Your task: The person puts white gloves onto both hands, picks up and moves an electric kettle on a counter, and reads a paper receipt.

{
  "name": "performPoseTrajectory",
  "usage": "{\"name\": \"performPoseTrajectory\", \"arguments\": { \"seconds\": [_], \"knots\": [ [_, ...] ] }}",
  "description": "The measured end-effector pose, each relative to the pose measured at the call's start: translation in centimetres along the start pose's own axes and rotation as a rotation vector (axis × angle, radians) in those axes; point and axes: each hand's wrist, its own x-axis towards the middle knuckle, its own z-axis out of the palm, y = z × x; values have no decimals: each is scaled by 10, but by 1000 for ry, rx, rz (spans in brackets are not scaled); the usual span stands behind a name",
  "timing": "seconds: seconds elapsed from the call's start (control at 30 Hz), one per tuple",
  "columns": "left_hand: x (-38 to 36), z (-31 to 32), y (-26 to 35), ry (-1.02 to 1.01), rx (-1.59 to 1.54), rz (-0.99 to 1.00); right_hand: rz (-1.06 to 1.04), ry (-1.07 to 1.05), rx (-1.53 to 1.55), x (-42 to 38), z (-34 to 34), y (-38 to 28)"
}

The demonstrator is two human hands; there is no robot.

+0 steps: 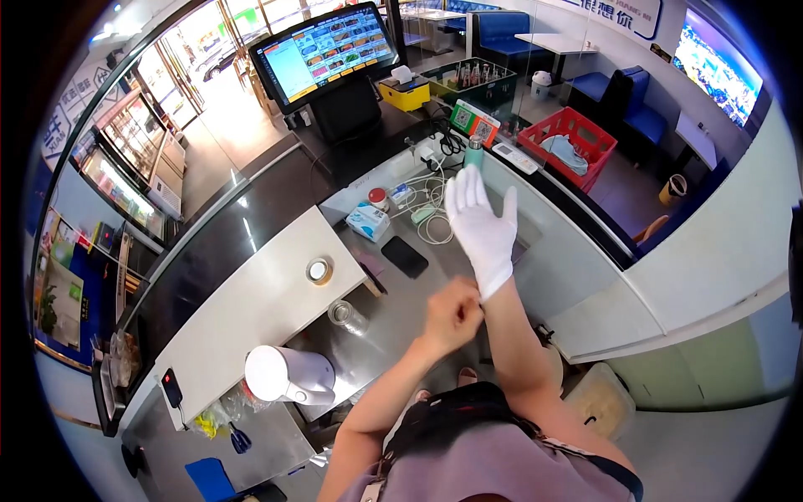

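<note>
R hand [483,219] is up in front of the body, palm twd the wearer, fingers extended & open, w/ a white glove [487,243] on it down to the wrist; it holds nothing. L hand [452,315] is bare, curled closed at the glove's cuff, gripping its edge. Both are over the grey metal desk [391,303]. Dark phone [405,257] lies flat on it, L of the glove; white cables [433,224] are coiled just beyond, nr a blue-white box [368,221] & a red-lidded jar [378,198]. Teal bottle [474,155] stands right behind the gloved fingertips. Off to the L, a tape roll [319,270] is on the raised white board [251,289], glass jar [348,317] just beside its edge; white kettle [289,375] sits closer to the body. Farther back: lit touchscreen [328,55], yellow tissue box [405,94], QR sign [474,123] & red crate [570,146].
</note>
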Motion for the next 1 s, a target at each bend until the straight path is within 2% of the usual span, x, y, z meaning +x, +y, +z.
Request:
{"name": "performPoseTrajectory", "arguments": {
  "seconds": [0.07,0.17,0.2,0.23,0.27,0.3,0.4,0.47,0.6,0.7,0.8,0.93,0.97,1.0],
  "knots": [
    [-17,1,5,-97,15,32,-5,-157,116,-1,11,4],
    [-14,-2,4,-24,53,73,-61,-42,-126,-3,16,18],
    [-12,-4,6,6,75,81,-40,-122,-371,1,8,17],
    [-4,-12,3,15,151,181,-163,-73,-734,8,0,16],
    [5,-14,10,64,198,197,-283,-29,-1094,13,-1,22],
    [12,-14,24,111,248,209,-525,-91,-1417,13,-5,29],
    [29,-17,22,176,452,301,-404,-41,-1480,18,-22,35],
    [34,-20,18,191,546,323,-444,30,-1619,24,-29,38],
    [34,-28,9,161,514,179,-658,1,-2136,32,-42,33],
    [43,-30,20,99,457,-73,-832,-131,-2629,36,-33,28],
    [52,-31,6,57,505,-40,-993,-324,-3033,46,-35,20],
    [57,-33,-15,33,304,-71,-854,-479,-3225,53,-26,13],
    [57,-31,-18,38,294,-40,-961,-551,-3211,56,-27,11],
    [57,-29,-20,44,285,-10,-835,-480,-3230,59,-26,10]
  ]
}}
